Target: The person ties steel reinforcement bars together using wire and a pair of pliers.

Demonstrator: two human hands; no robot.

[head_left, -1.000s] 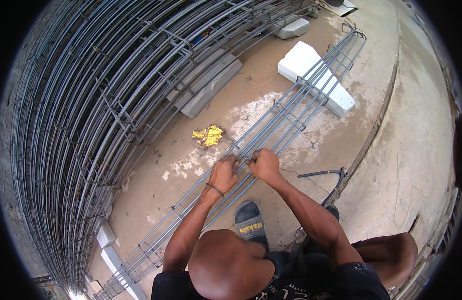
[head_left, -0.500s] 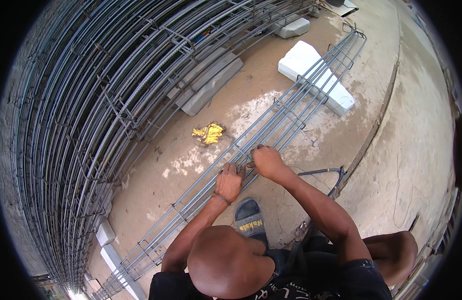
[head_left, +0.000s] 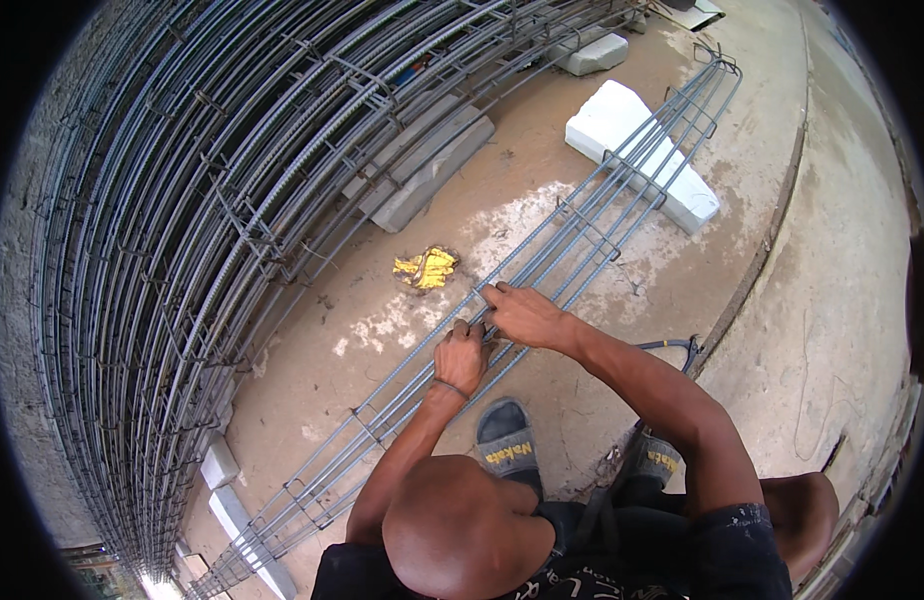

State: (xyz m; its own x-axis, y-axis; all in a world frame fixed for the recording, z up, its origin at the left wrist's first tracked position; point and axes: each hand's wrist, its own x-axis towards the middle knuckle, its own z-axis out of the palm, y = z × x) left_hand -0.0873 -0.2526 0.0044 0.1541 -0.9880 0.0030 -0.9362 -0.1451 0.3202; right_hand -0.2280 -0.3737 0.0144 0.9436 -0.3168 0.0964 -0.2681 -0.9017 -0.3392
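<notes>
A long, narrow rebar cage [head_left: 554,262] of ribbed steel bars and bent stirrups runs diagonally across the floor in front of me. My left hand [head_left: 461,358] is closed around its bars near the middle, fingers curled over them, with a dark band at the wrist. Just beyond and to the right, my right hand [head_left: 525,316] reaches over the cage, its bent fingers closed at the far bars. The two hands nearly touch. Under the fingers, the exact point where bars and stirrup meet is hidden.
White blocks [head_left: 612,112] prop up the cage's far end, and another pale block [head_left: 244,535] lies under its near end. At left rises a large stack of rebar cages [head_left: 172,200], resting partly on grey concrete blocks [head_left: 432,170]. A yellow glove [head_left: 427,268] lies on the floor.
My right hand has shifted a little left and farther over the cage, its wrist turned flatter. The left hand keeps its place on the bars.
</notes>
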